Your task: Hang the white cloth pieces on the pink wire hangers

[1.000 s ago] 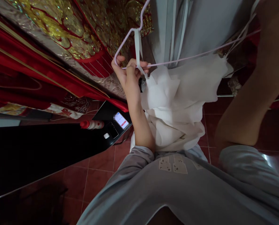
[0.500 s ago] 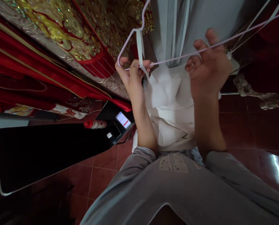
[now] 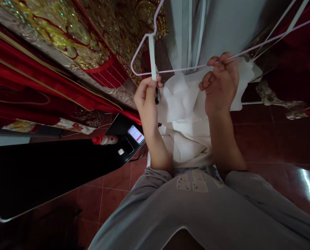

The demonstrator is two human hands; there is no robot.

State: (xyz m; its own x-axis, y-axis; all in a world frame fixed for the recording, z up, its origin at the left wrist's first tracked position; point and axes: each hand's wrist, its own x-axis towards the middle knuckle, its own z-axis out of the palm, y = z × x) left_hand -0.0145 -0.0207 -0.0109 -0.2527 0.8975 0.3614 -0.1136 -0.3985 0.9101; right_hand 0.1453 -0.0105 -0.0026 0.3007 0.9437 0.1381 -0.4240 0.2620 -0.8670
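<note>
A pale lilac clothes hanger [image 3: 181, 70] spans the upper part of the view. Its left end carries a white strap [image 3: 151, 52] looped over it. Pinched between the thumb and fingers of my left hand [image 3: 148, 97] is the lower part of that strap, just under the bar. My right hand [image 3: 221, 83] has its upper fingers closed around the hanger's lower bar, while its other fingers curl loosely. Below and between my hands hangs a white garment [image 3: 183, 100] in soft folds. More thin white straps [image 3: 296, 17] run over the hanger at the right.
Red garments with gold sequins [image 3: 97, 38] hang close on the left. On a black tabletop [image 3: 53, 173] lie a lit phone [image 3: 136, 134], a red-capped bottle [image 3: 105, 139] and a small white case [image 3: 121, 151]. A grey-white curtain-like cloth [image 3: 222, 27] hangs behind; red tiles [image 3: 115, 205] cover the floor.
My left hand has slid down off the hanger's corner and pulls the strap straight. My right hand has moved left and its spread fingers have closed on the bar.
</note>
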